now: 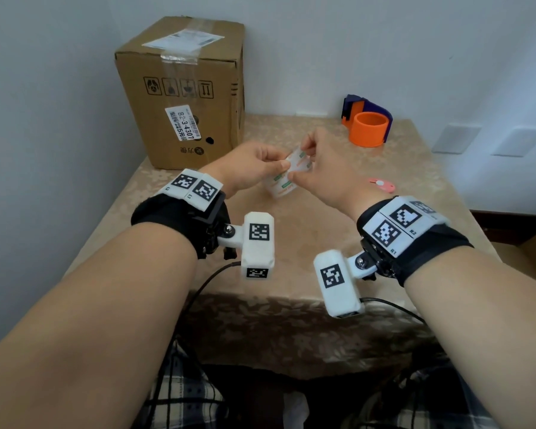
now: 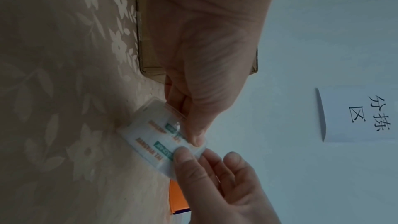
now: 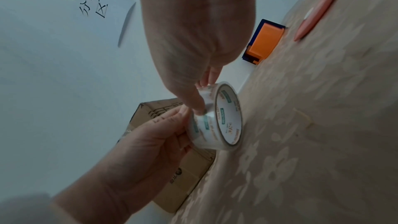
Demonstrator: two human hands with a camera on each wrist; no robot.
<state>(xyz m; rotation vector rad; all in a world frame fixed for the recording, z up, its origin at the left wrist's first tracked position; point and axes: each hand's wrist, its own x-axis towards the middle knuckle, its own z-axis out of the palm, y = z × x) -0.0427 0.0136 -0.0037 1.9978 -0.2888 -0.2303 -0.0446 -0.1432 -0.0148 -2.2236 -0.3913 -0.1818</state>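
A roll of clear packing tape (image 1: 287,179) with orange and green print on its white core is held on edge between both hands, low over the middle of the table. My left hand (image 1: 279,165) grips it from the left, thumb on the outer winding and fingers curled behind. My right hand (image 1: 300,162) pinches the roll's top right, thumb on the near side. In the right wrist view the right thumb presses the tape roll (image 3: 224,120) beside the left hand (image 3: 183,125). In the left wrist view the roll (image 2: 155,135) almost touches the cloth.
A sealed cardboard box (image 1: 183,94) stands at the table's back left, against the wall. An orange and blue tape dispenser (image 1: 369,125) sits at the back right. A small pink cutter (image 1: 381,184) lies right of my right hand. A floral beige cloth (image 1: 291,243) covers the table.
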